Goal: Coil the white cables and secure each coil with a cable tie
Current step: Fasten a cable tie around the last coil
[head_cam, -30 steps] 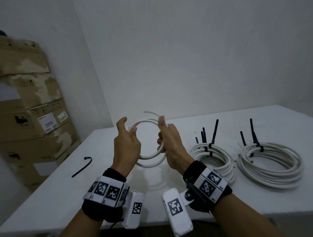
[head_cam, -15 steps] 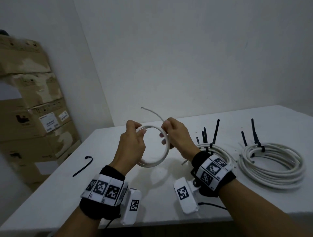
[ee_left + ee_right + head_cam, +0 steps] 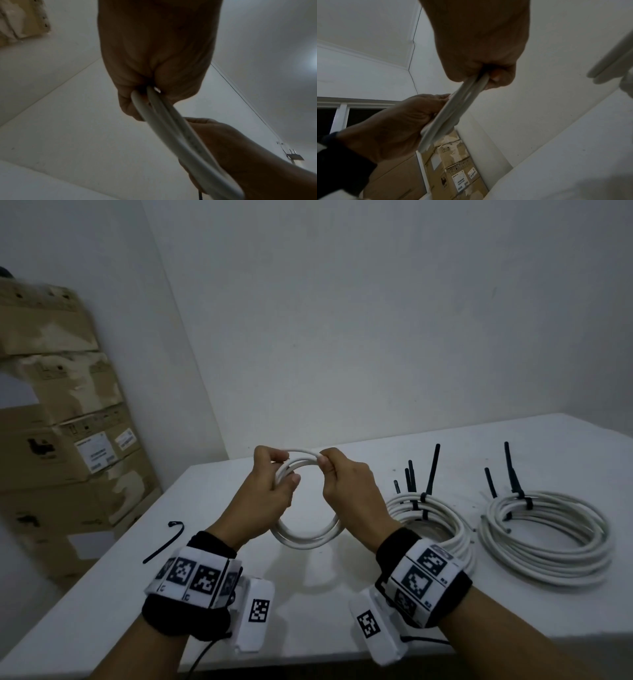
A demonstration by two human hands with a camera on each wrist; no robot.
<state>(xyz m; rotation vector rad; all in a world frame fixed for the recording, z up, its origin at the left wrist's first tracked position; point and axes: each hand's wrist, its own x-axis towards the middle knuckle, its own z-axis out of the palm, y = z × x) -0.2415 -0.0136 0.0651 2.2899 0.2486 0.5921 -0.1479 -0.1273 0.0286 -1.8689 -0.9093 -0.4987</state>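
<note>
Since the earlier frames both hands have closed toward each other at the top of the loop, and the loose cable tail that stuck up above the coil no longer shows. Held above the white tabletop (image 3: pixel 342 611), the small coil of white round cable (image 3: pixel 305 537) stands roughly upright between the two hands, a few turns lying side by side. At its upper left the left hand (image 3: pixel 265 496) has fingers and thumb curled round the strands, gripping them; the left wrist view shows two strands (image 3: pixel 164 121) running out from the closed fist. Just right of that grip, the right hand (image 3: pixel 346 482) pinches the top arc between curled fingers and thumb, and the right wrist view shows the strands (image 3: pixel 453 108) leaving that pinch toward the left hand. Only a short span of cable separates the two grips. Below the grips the coil's lower arc hangs free, apart from the table.

Right of the held coil, two larger coils of white cable lie flat on the table: a nearer bound coil (image 3: pixel 442 518) just beside the right wrist and a farther bound coil (image 3: pixel 548 535), each cinched with black cable ties whose tails stick upward. Left of the left hand, well apart, a loose black cable tie (image 3: pixel 164 542) lies on the table. Stacked brown cardboard boxes (image 3: pixel 61 440) stand beyond the table's left edge.
</note>
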